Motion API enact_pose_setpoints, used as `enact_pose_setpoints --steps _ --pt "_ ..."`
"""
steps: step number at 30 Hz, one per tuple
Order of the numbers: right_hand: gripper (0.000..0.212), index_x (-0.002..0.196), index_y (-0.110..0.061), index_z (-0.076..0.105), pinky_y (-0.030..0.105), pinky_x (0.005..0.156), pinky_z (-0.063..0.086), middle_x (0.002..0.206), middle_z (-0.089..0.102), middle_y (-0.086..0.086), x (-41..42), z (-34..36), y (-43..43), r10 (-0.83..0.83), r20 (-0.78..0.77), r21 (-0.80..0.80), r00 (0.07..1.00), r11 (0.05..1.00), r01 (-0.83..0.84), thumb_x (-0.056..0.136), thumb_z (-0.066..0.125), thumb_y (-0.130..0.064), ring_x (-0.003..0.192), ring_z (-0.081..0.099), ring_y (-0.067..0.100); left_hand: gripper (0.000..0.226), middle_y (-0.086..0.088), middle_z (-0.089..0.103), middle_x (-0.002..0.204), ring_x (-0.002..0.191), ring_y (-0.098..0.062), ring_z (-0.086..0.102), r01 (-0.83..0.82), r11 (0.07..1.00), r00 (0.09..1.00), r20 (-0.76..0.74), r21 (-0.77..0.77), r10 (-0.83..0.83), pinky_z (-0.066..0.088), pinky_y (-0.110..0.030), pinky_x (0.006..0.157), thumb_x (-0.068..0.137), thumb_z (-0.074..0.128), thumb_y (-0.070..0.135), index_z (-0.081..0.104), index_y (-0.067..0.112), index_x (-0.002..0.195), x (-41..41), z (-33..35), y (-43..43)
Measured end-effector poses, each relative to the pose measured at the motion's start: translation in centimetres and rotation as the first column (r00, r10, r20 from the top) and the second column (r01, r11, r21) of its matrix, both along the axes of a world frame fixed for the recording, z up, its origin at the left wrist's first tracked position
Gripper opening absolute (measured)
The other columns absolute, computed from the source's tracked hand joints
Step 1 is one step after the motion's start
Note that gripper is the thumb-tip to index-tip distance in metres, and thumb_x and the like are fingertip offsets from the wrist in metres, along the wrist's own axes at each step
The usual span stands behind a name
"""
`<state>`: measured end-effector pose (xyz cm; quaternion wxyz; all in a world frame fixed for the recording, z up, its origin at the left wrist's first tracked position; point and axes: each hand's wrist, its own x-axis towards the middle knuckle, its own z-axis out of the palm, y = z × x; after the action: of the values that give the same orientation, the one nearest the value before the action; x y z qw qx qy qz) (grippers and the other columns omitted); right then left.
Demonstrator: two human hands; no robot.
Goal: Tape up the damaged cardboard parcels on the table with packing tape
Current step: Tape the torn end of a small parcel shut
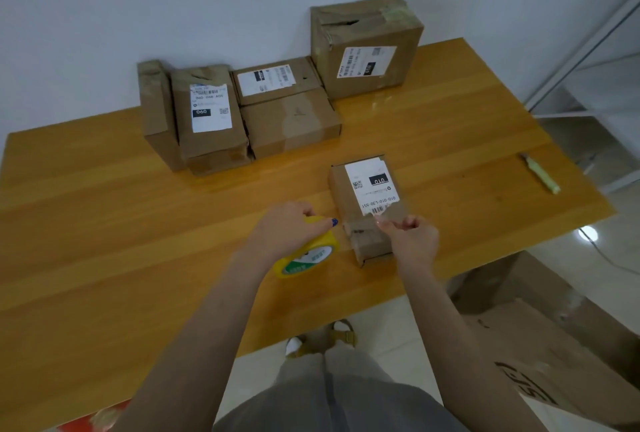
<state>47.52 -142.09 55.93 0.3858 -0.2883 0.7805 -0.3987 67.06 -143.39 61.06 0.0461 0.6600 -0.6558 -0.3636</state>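
Lower centre: left hand grips yellow packing-tape roll left of small brown cardboard parcel; right hand's fingers apparently pinch tape end crosswise over its near end.

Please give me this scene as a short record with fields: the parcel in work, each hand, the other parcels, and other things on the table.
parcel in work: small labelled parcel, flat on the table, near the front edge
left hand: left hand grips the yellow tape roll, left of that parcel
right hand: right hand, fingers curled over the parcel's near end, apparently pinching the tape end
other parcels: other parcels grouped by the wall; largest parcel has a torn top
also: slim pale-green tool, perhaps a cutter, far right
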Motion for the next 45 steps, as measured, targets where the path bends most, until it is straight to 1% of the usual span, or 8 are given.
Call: enact_pose_setpoints --steps 7,12,16,20,26,39,42,45 --pt "0.04 0.065 -0.016 0.041 0.031 0.069 0.051 0.069 0.055 0.001 -0.1 -1.6 0.1 0.101 -0.108 -0.058 0.989 0.992 -0.108 0.078 0.078 -0.021 0.067 0.053 0.014 0.052 0.004 0.055 0.067 0.061 -0.008 0.051 -0.01 1.0 0.999 0.048 0.003 0.01 0.031 -0.027 0.049 0.091 0.05 0.052 0.058 0.013 0.124 -0.9 -0.8 -0.4" --pt "0.039 0.064 -0.017 0.041 0.014 0.057 0.04 0.065 0.05 -0.004 -0.3 -1.8 0.0 0.135 -0.144 -0.081 0.98 0.986 -0.148 0.08 0.076 -0.02 0.062 0.048 0.008 0.052 0.004 0.049 0.057 0.051 -0.008 0.044 -0.012 1.0 0.996 0.086 0.026 0.009 0.029 -0.027 0.047 0.092 0.048 0.052 0.056 0.013 0.126 -1.4 -1.0 -0.5" --pt "0.038 0.063 -0.014 0.042 0.009 0.053 0.04 0.062 0.05 -0.006 0.2 -2.1 0.2 0.126 -0.161 -0.109 0.979 0.983 -0.145 0.081 0.075 -0.017 0.059 0.048 0.0 0.052 0.005 0.046 0.054 0.048 -0.008 0.042 -0.009 1.0 0.993 0.121 0.025 0.005 0.029 -0.026 0.045 0.092 0.047 0.052 0.056 0.014 0.126 -1.4 -1.0 -0.7" --pt "0.039 0.061 -0.015 0.041 0.017 0.059 0.046 0.064 0.053 -0.001 0.4 -2.5 0.1 0.124 -0.181 -0.139 0.976 0.979 -0.15 0.081 0.075 -0.015 0.062 0.052 0.002 0.052 0.003 0.05 0.055 0.049 -0.01 0.045 -0.001 1.0 0.988 0.157 0.017 -0.001 0.031 -0.026 0.045 0.092 0.047 0.054 0.056 0.015 0.125 -1.3 -1.2 -0.7" --pt "0.044 0.057 -0.016 0.037 0.006 0.05 0.039 0.055 0.042 -0.004 0.4 -2.3 0.1 0.156 -0.23 -0.167 0.961 0.966 -0.196 0.082 0.073 -0.01 0.049 0.048 -0.001 0.052 0.002 0.05 0.055 0.049 -0.011 0.046 0.002 1.0 0.982 0.188 0.009 -0.004 0.031 -0.026 0.044 0.093 0.045 0.054 0.055 0.016 0.126 -1.7 -1.4 -0.7" --pt "0.037 0.061 -0.012 0.044 0.011 0.051 0.04 0.059 0.046 -0.001 0.1 -2.7 -0.3 0.174 -0.198 -0.136 0.965 0.97 -0.202 0.083 0.074 -0.014 0.054 0.043 0.005 0.053 0.003 0.052 0.056 0.05 -0.009 0.047 -0.019 1.0 0.985 0.172 0.006 0.018 0.03 -0.025 0.045 0.093 0.045 0.054 0.055 0.015 0.127 -1.8 -1.5 -0.7" --pt "0.041 0.06 -0.013 0.039 0.013 0.051 0.037 0.057 0.041 -0.003 -0.4 -1.7 -0.5 0.168 -0.168 -0.154 0.971 0.969 -0.194 0.081 0.075 -0.015 0.052 0.04 0.003 0.058 -0.001 0.061 0.068 0.058 -0.011 0.053 -0.044 0.999 0.988 0.145 0.013 0.042 0.036 -0.026 0.05 0.092 0.045 0.055 0.054 0.013 0.131 -1.6 -1.5 -0.6" --pt "0.043 0.06 -0.014 0.038 0.01 0.05 0.038 0.056 0.041 -0.005 -0.5 -0.6 -0.7 0.196 -0.196 -0.178 0.961 0.956 -0.232 0.079 0.076 -0.015 0.05 0.049 -0.003 0.06 -0.001 0.059 0.071 0.061 -0.012 0.055 -0.082 0.996 0.986 0.146 0.031 0.077 0.039 -0.026 0.051 0.091 0.046 0.056 0.054 0.015 0.133 -1.9 -1.2 -0.4"
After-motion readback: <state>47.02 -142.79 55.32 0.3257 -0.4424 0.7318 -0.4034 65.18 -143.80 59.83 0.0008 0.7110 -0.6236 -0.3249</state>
